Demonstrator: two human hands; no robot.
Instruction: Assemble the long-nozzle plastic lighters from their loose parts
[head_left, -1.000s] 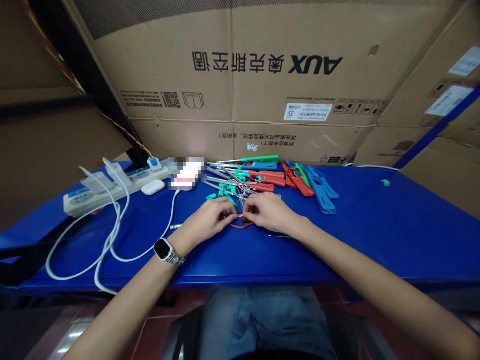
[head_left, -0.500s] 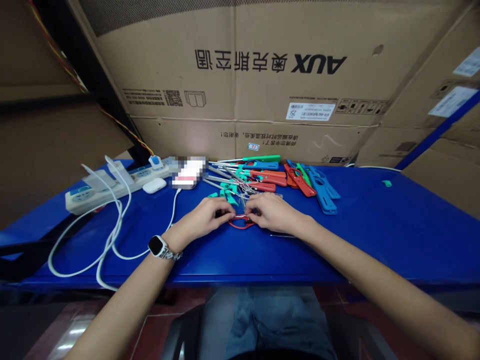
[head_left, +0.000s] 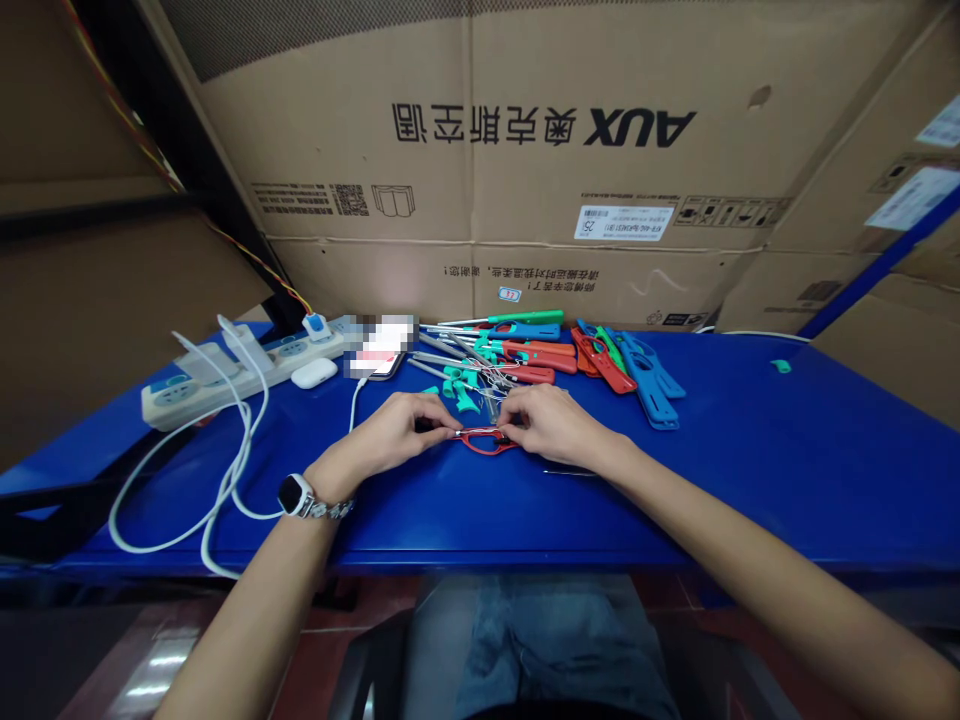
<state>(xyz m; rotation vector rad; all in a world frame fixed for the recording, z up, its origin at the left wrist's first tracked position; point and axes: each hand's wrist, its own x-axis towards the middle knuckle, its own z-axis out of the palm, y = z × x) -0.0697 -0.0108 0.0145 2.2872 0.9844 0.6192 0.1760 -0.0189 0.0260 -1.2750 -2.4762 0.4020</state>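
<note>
Low over the blue table, my right hand is closed on the right part of a red lighter handle shell, whose trigger loop faces me. The fingers of my left hand pinch the end of a thin white wire, which runs along the shell's upper edge. A small dark part inside the shell is half hidden by my right fingers. Just beyond my hands lie several green triggers and long-necked lighters with metal tubes and loose wires.
Red, green and blue handle shells are piled to the right. On the left are a power strip, white cables, a white earbud case and a phone. A cardboard box stands behind. One green piece lies far right.
My left hand has shifted slightly left, away from my right hand, with the wire at its fingertips. More of the red shell shows between my hands.
</note>
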